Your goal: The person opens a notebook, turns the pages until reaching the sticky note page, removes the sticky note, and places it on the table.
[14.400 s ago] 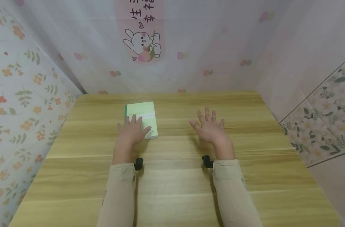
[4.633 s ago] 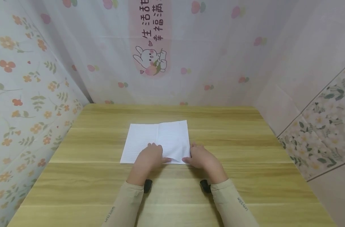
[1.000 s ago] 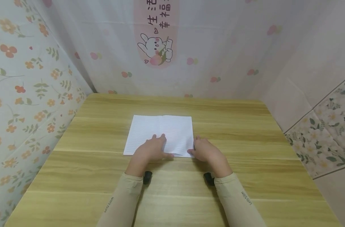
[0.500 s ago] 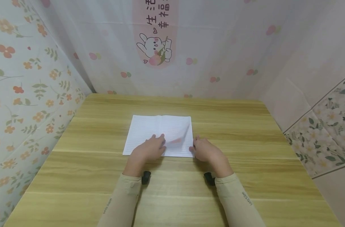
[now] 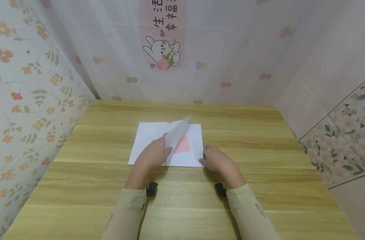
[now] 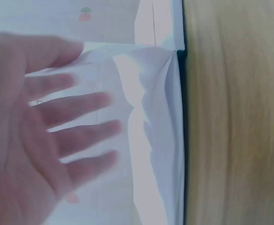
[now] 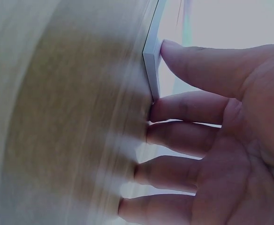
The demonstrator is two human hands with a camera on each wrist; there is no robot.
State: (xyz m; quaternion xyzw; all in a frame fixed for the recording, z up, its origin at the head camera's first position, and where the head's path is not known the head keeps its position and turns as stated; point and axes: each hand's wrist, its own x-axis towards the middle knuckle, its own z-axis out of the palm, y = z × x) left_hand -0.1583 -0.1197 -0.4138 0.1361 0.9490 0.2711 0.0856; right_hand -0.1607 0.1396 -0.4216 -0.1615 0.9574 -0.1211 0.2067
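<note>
A ruled notebook (image 5: 194, 160) lies open near the middle of the wooden table. My left hand (image 5: 153, 151) pinches one page (image 5: 177, 131) that stands up from the fold, thumb on its right side. The page leans to the right at its far corner, slightly blurred. Under it a pink sticky note (image 5: 183, 145) shows on the right-hand page, partly hidden. My right hand (image 5: 215, 158) holds the notebook's near right corner. In the right wrist view its thumb lies on the top, index finger at the edge, other fingertips on the table.
The wooden table (image 5: 260, 153) stretches past the notebook on all sides. A white printed curtain (image 5: 224, 43) hangs behind its far edge, and floral cloth (image 5: 29, 110) borders the left. Small black devices (image 5: 151, 189) sit at both wrists.
Earlier the notebook was closed, then lay open. In the last second my left hand has lifted the page and drawn it leftward, uncovering the pink sticky note. My right hand stays put.
</note>
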